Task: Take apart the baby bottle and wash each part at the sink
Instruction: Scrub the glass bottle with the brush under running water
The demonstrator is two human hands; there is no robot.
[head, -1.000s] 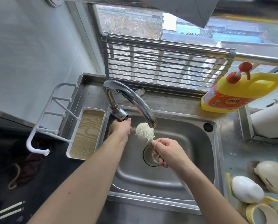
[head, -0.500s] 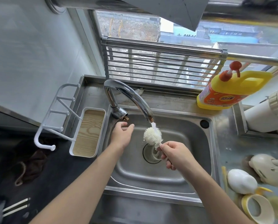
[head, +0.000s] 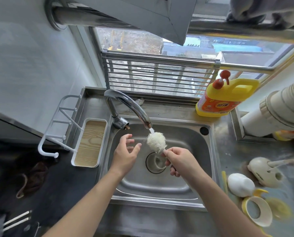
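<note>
Both hands hover over the sink (head: 160, 187): the left hand (head: 125, 151), now off the tap (head: 130, 106), is spread and empty, the right hand (head: 180, 161) pinches the brush (head: 155, 141) under newly running water, ready for the bottle parts (head: 240, 184) waiting on the counter (head: 228, 151).

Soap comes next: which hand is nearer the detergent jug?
Right hand. It grips the brush, below-left of the jug; the left hand hangs open farther left, below the tap.
</note>
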